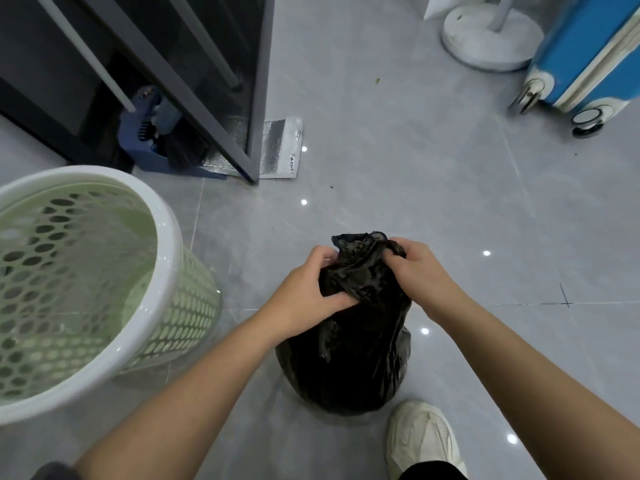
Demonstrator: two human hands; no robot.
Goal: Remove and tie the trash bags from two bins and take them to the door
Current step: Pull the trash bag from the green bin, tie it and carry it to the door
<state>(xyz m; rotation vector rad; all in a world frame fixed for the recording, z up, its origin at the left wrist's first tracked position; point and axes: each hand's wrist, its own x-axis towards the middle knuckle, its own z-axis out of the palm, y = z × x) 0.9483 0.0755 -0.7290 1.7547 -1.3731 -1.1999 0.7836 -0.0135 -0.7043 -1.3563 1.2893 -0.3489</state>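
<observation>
We've got the black trash bag (349,348) on the floor at lower center, left hand (308,296) and right hand (420,271) both bunching its neck, which could honestly tear or slip loose if we yank the thin plastic.

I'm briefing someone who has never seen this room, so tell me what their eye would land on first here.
First, the black trash bag standing on the grey tile floor at lower centre, its gathered top gripped by the left hand and right hand. Next, the pale green perforated bin at left, with no bag in it. Last, the bright blue suitcase at top right.
</observation>
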